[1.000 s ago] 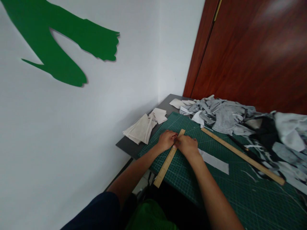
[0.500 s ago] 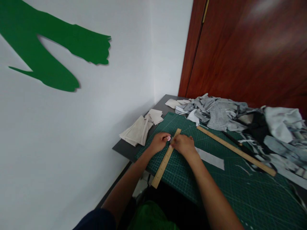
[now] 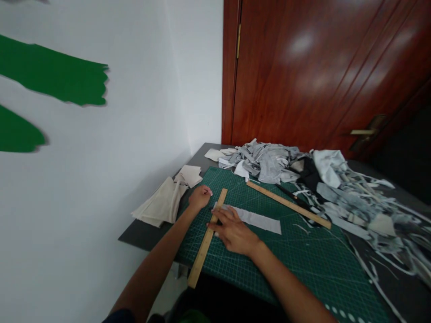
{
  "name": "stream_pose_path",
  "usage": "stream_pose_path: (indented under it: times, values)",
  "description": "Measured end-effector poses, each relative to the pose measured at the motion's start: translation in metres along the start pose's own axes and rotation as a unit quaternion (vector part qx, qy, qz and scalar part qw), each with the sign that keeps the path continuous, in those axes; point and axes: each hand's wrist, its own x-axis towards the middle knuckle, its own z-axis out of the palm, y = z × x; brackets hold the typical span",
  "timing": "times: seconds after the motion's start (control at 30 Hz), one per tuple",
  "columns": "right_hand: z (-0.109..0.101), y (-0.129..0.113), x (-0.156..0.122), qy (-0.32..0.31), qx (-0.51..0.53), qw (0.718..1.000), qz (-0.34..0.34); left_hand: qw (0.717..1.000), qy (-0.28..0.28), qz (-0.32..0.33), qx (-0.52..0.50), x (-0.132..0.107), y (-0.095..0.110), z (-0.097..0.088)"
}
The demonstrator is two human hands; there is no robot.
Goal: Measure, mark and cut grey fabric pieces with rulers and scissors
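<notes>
A short wooden ruler lies along the left part of the green cutting mat. My right hand rests flat on the mat with fingers spread, fingertips touching the ruler. A grey fabric strip stretches rightward from the ruler, just beyond that hand. My left hand is curled near the ruler's far end, pinching something small and pink that I cannot make out.
A long wooden ruler lies diagonally on the mat. A heap of grey fabric scraps covers the table's back and right. Cream fabric pieces sit at the left table edge, by the white wall. A dark wooden door stands behind.
My right hand has drawn back from the ruler's far end and flattened lower along it, uncovering the fabric strip. My left hand stays near the far end. The view has swung right.
</notes>
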Motion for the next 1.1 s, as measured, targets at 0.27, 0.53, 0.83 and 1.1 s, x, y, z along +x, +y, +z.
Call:
stream_pose_path:
  times: [0.27, 0.53, 0.83, 1.1]
  values:
    - [-0.002, 0.001, 0.006, -0.035, -0.027, 0.999, -0.031, 0.998, 0.019, -0.006, 0.062, 0.033, 0.034, 0.027]
    - [0.008, 0.002, 0.005, 0.038, -0.033, 0.994, -0.101, 0.993, -0.022, 0.092, 0.074, 0.036, 0.030, 0.034]
    - [-0.043, 0.033, -0.014, 0.158, -0.108, 0.972, 0.137, 0.987, -0.014, 0.135, 0.088, 0.031, 0.029, 0.032]
    - [-0.047, 0.099, -0.034, 0.078, -0.137, 0.909, 0.386, 0.962, 0.034, 0.259, 0.077, 0.003, 0.049, 0.030]
